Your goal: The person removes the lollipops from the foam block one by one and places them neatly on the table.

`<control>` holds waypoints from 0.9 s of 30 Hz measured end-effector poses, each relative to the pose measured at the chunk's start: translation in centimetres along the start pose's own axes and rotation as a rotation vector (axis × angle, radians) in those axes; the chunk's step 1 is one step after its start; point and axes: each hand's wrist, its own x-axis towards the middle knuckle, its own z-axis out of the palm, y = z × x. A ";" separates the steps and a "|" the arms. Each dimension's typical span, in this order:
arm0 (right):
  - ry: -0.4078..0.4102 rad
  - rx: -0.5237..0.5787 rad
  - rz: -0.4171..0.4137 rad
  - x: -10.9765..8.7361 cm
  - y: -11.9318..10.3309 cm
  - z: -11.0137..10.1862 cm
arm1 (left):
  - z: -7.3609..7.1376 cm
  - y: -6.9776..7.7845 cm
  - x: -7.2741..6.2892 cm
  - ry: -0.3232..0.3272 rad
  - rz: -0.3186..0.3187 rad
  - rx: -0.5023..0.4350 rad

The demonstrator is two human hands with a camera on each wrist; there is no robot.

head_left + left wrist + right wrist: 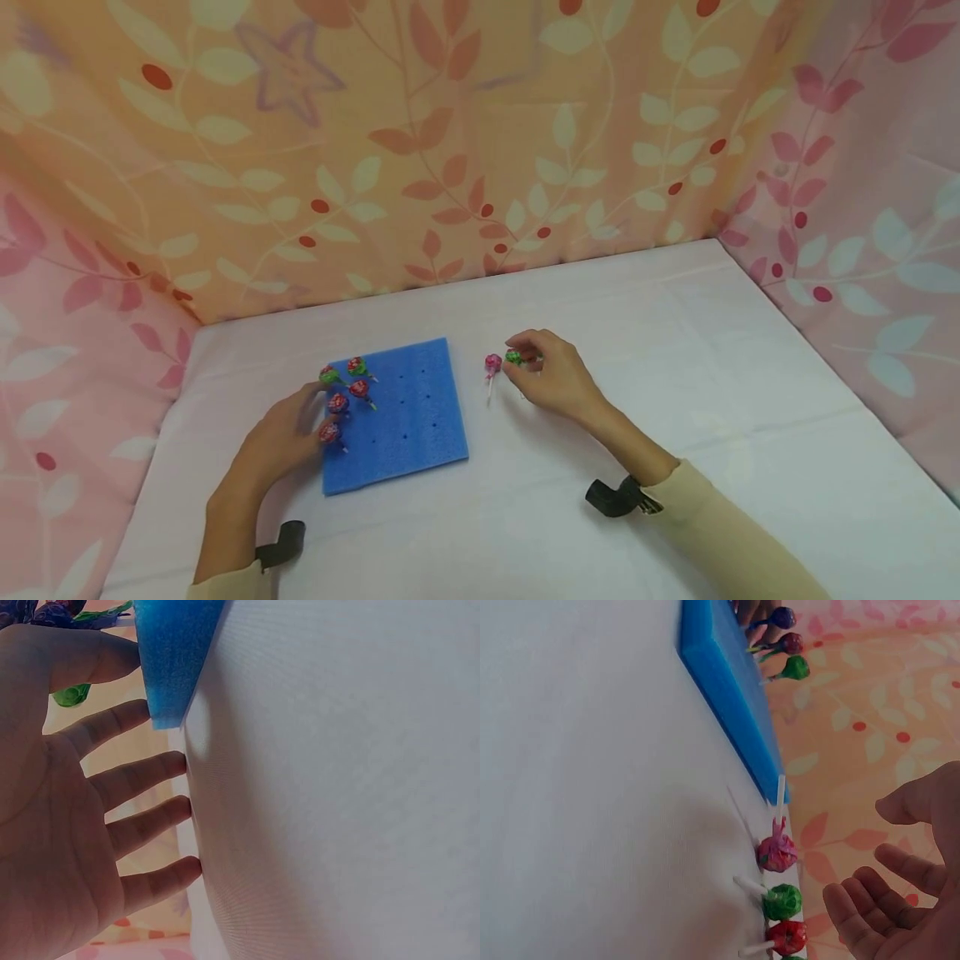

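A blue foam board (431, 446) with small holes lies on the white table. Several wrapped lollipops stand in its left part, among them a red lollipop (360, 389) and a blue-and-red lollipop (339, 403). At the board's left edge is my left hand (277, 442), its fingers spread and thumb tip touching the foam in the left wrist view. My right hand (558, 379) hovers over loose lollipops with fingers slightly bent and nothing between them. Below it lie a pink lollipop (778, 853), a green lollipop (783, 901) and a red lollipop (788, 937), partly hidden in the head view.
Flowered cloth (465, 150) hangs behind the white tabletop (525, 517) and on both sides of it. Each wrist wears a black mount, the right mount (615, 497) near the beige sleeve (720, 517).
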 end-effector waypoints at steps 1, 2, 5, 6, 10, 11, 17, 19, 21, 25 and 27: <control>-0.002 0.002 -0.004 0.0 -0.1 0.2 | 0.0 0.0 0.0 0.002 0.002 0.001; -0.004 0.002 -0.009 0.0 -0.2 0.5 | 0.0 0.0 -0.1 0.002 0.001 0.004; -0.014 -0.002 -0.022 0.1 -0.6 1.2 | 0.1 -0.1 -0.1 0.004 0.000 0.001; -0.017 0.003 -0.026 0.1 -0.7 1.5 | 0.1 -0.1 -0.1 0.006 0.000 -0.001; -0.024 0.020 -0.045 0.2 -1.3 2.6 | 0.1 -0.1 0.0 0.012 0.010 -0.006; -0.024 0.022 -0.050 0.3 -1.4 2.9 | 0.1 -0.1 0.0 0.014 0.010 -0.006; -0.051 0.012 -0.092 0.4 -2.6 4.3 | -0.2 -0.1 0.0 0.015 0.012 0.006; -0.075 0.019 -0.111 0.5 -2.8 4.9 | -0.2 0.0 0.0 0.012 0.008 0.009; -0.096 0.026 -0.129 0.6 -2.9 5.4 | -0.3 0.0 -0.1 0.006 0.004 0.004; -0.131 0.036 -0.161 0.6 -2.9 6.2 | -0.2 0.0 -0.1 -0.007 0.000 -0.006; -0.148 0.039 -0.175 0.7 -2.9 6.6 | -0.2 -0.1 -0.1 -0.004 0.004 -0.008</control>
